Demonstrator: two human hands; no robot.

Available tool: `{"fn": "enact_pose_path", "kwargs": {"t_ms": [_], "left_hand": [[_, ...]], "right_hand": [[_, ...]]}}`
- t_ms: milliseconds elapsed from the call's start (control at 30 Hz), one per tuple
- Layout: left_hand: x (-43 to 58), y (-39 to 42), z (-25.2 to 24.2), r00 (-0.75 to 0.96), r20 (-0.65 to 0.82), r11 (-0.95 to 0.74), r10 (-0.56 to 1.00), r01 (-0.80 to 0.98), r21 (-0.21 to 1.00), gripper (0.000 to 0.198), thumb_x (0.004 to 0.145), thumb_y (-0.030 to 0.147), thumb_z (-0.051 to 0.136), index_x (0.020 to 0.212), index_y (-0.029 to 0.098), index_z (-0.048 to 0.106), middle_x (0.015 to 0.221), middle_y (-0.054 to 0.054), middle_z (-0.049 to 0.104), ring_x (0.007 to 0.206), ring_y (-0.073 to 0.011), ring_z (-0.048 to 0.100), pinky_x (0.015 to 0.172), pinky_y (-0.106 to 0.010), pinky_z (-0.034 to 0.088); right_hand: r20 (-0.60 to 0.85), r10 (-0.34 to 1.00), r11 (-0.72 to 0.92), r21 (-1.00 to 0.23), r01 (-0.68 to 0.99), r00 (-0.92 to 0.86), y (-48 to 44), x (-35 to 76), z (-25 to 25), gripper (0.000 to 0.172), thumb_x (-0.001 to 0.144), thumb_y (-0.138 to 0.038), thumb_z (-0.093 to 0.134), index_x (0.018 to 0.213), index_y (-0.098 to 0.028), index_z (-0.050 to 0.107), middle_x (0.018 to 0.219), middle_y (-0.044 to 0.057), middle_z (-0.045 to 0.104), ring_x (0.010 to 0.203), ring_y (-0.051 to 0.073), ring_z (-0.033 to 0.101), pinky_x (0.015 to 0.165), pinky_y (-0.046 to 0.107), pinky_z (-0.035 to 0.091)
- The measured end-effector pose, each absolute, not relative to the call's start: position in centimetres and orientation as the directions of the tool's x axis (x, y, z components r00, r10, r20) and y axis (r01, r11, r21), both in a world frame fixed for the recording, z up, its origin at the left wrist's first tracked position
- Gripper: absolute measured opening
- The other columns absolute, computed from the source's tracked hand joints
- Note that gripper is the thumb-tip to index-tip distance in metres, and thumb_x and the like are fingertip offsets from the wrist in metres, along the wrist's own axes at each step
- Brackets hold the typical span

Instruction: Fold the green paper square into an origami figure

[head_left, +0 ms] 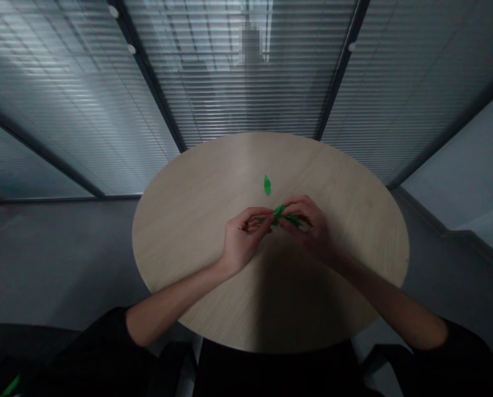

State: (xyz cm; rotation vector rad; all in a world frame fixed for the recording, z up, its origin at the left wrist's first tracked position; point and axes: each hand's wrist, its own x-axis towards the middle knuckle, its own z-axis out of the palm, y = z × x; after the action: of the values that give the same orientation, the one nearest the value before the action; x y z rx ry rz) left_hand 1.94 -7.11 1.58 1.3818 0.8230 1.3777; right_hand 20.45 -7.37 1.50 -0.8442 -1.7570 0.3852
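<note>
Several green leaves [278, 211] are held between my two hands over the middle of the round table. My left hand [246, 231] pinches them from the left with thumb and fingers closed. From the right, my right hand [310, 226] grips the same bunch, with some green showing between its thumb and fingers. How the leaves join, and whether they are real or artificial, I cannot make out. One single green leaf [267, 185] lies apart on the tabletop, just beyond my fingertips.
The round light-wood table [180, 204] reaches out to glass panels with closed blinds [213, 99]. Dark armrests [175, 358] flank me at the near edge. More green pieces [10, 385] show at the lower left corner, partly cut off.
</note>
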Motion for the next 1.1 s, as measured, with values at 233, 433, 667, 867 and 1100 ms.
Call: {"fn": "enact_pose_path", "kwargs": {"t_ms": [233,433,667,867,1100], "left_hand": [[2.0,-7.1,1.6,0.102,0.329,-0.308,0.939,-0.182,0.934,0.018,0.083,0.028,0.083,0.095,0.016,0.076,0.083,-0.005,0.080,0.068,-0.0125,0.075,0.062,-0.019,0.064],[1.8,-7.1,1.6,0.084,0.312,-0.298,0.946,-0.148,0.943,0.025,0.084,0.033,0.084,0.098,0.015,0.076,0.086,-0.007,0.080,0.070,-0.0155,0.076,0.066,-0.025,0.067],[1.8,-7.1,1.7,0.080,0.325,-0.310,0.942,-0.159,0.937,0.021,0.084,0.031,0.083,0.098,0.016,0.075,0.085,-0.005,0.080,0.068,-0.0134,0.076,0.065,-0.022,0.065],[1.7,-7.1,1.8,0.077,0.318,-0.305,0.945,-0.140,0.942,0.020,0.085,0.029,0.082,0.099,0.015,0.075,0.086,-0.006,0.079,0.070,-0.0142,0.076,0.066,-0.023,0.066],[1.7,-7.0,1.6,0.070,0.338,-0.328,0.938,-0.128,0.936,0.019,0.086,0.029,0.080,0.099,0.016,0.075,0.086,-0.006,0.080,0.071,-0.0142,0.076,0.065,-0.023,0.065]], "right_hand": [[0.769,0.602,0.759,-0.465,0.456,-0.217,-7.4,21.0,1.9,0.009,0.096,-0.021,0.069,0.103,-0.025,0.073,0.111,0.008,0.068,0.101,0.022,0.069,0.087,0.041,0.058],[0.776,0.592,0.756,-0.441,0.484,-0.216,-7.7,21.4,2.0,0.018,0.100,-0.021,0.062,0.111,-0.028,0.074,0.112,0.008,0.069,0.100,0.023,0.068,0.086,0.041,0.059],[0.805,0.547,0.752,-0.350,0.558,-0.232,-7.7,21.9,1.3,0.028,0.095,-0.015,0.065,0.116,-0.032,0.074,0.112,0.007,0.061,0.093,0.021,0.065,0.078,0.039,0.058],[0.825,0.481,0.784,-0.255,0.567,-0.295,-7.8,22.0,1.6,0.034,0.094,-0.012,0.064,0.118,-0.035,0.073,0.108,0.006,0.062,0.093,0.022,0.062,0.079,0.040,0.057],[0.798,0.516,0.795,-0.313,0.519,-0.310,-7.6,22.0,2.1,0.027,0.094,-0.019,0.071,0.116,-0.035,0.075,0.110,0.006,0.066,0.095,0.023,0.065,0.080,0.041,0.058]]}}
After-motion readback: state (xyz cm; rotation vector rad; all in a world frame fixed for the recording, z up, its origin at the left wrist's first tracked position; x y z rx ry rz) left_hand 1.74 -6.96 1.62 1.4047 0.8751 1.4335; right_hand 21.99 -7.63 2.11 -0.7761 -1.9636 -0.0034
